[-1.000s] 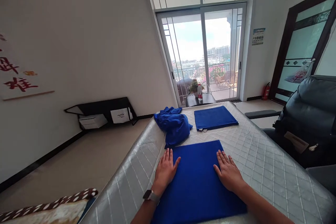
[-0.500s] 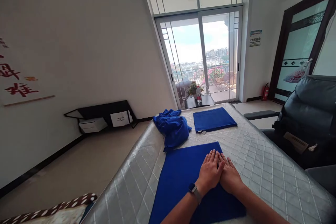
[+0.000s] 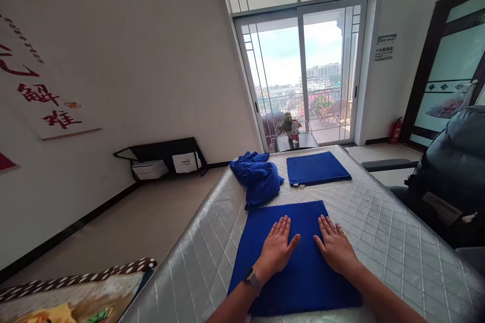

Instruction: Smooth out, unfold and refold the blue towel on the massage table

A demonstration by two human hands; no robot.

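Head cam shows quilted mattress (image 3: 382, 234) w/ blue cloths (image 3: 303, 272), glass drs (image 3: 304, 78) bhd.

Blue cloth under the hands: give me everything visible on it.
The blue cloth is plain deep blue, apparently fabric, roughly rectangular and lying flat on the silver quilted mattress; whether it is folded is unclear. The left hand rests palm-down near its middle, the right hand along its right edge. A crumpled blue cloth sits at its far left corner; contact there is unclear.
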